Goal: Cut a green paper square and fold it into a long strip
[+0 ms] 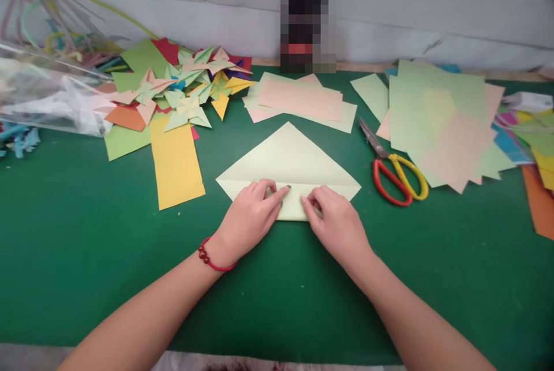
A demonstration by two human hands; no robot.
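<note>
A pale green sheet of paper (289,154) lies on the table in front of me. One corner points away from me, and the near part is folded up into a straight lower edge. A horizontal crease runs across its middle. My left hand (256,209), with a red beaded bracelet at the wrist, presses on the folded part; its index finger reaches along the paper and the others curl. Just to its right, my right hand (332,215) has curled fingers and the thumb on the same folded strip. The undersides of both hands are hidden.
Red-and-yellow-handled scissors (385,169) lie right of the paper, beside a stack of pale sheets (437,128). Folded paper stars (186,102) pile up at the back left above a yellow rectangle (177,166). Cut sheets (298,100) lie behind; a clear plastic bag (52,94) sits far left.
</note>
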